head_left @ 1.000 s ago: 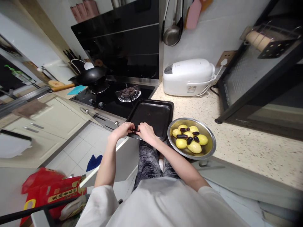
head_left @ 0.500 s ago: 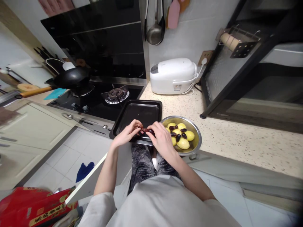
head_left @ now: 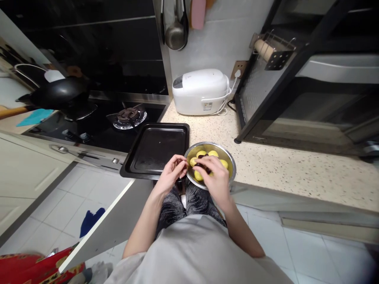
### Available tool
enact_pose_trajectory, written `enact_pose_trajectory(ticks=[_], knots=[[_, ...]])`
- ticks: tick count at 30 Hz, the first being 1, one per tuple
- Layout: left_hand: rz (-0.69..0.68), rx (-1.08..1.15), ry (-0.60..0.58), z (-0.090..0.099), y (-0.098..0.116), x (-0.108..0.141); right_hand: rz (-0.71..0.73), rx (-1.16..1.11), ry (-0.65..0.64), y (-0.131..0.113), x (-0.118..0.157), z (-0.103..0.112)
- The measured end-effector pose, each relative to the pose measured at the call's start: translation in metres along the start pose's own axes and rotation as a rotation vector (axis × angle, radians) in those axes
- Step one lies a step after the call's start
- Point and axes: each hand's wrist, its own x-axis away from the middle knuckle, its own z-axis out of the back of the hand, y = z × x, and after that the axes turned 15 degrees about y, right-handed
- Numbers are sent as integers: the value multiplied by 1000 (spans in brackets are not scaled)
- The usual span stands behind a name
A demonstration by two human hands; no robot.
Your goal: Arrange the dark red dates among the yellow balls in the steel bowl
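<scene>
My left hand (head_left: 172, 173) is closed round small dark-red sausages (head_left: 181, 162), mostly hidden by the fingers, between the tray and the bowl. Over the bowl, my right hand (head_left: 216, 175) pinches a small dark sausage (head_left: 197, 165) between thumb and fingers. The steel bowl (head_left: 232, 167) sits at the counter's front edge and holds several peeled yellow potatoes (head_left: 213, 153) with dark sausages lying among them. My right hand covers part of the contents. To the left lies a black baking tray (head_left: 156, 144) with nothing on it.
Behind the bowl stands a white rice cooker (head_left: 201, 92) with its cord plugged in. A dark oven (head_left: 314, 114) takes up the right. At left are the gas burner (head_left: 128, 115) and a black wok (head_left: 59, 92). An open cabinet door (head_left: 109, 221) juts out below.
My hands have come apart; the right has moved over the bowl with a sausage, while the left stays close beside it. The view has shifted to the right.
</scene>
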Motion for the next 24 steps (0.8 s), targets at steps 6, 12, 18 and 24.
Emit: enact_pose_trajectory(ticks=[6, 12, 18, 24], knots=[[-284, -298, 93, 9, -6, 1, -166, 119, 280, 22, -1, 42], [-605, -632, 80, 1, -6, 11, -181, 164, 223, 28, 11, 42], [-702, -713, 38, -6, 0, 18, -251, 104, 202, 39, 3, 36], [-717, -708, 22, -6, -2, 17, -264, 55, -15, 62, -22, 30]])
